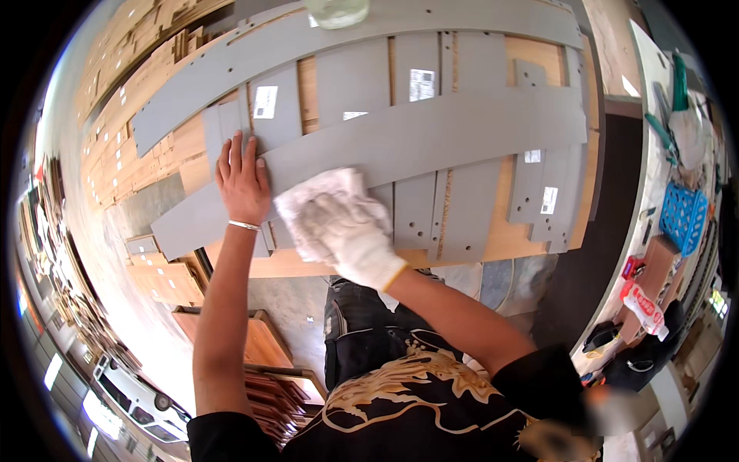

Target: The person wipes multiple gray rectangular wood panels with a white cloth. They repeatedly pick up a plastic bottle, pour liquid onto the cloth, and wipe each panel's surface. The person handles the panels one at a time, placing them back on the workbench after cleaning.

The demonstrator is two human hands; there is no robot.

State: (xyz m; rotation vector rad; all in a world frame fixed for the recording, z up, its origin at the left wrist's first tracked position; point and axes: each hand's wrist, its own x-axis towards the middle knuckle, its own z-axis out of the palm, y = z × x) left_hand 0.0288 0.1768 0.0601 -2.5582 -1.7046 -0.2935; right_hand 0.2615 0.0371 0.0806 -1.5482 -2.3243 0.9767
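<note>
A long grey board (431, 135) lies crosswise on a stack of grey panels (416, 77) over a wooden worktop (531, 58). My left hand (242, 181), bare with a bracelet at the wrist, presses flat on the board's left part, fingers spread. My right hand (350, 235) wears a white glove and holds a white cloth (319, 189) against the board's near edge, just right of the left hand. Another long grey board (308, 38) lies across the far side.
A clear container (337, 11) stands at the far edge. Stacks of wooden boards (165, 281) sit at the lower left. On the right, a bench holds a blue basket (681, 215), a red and white package (643, 304) and tools.
</note>
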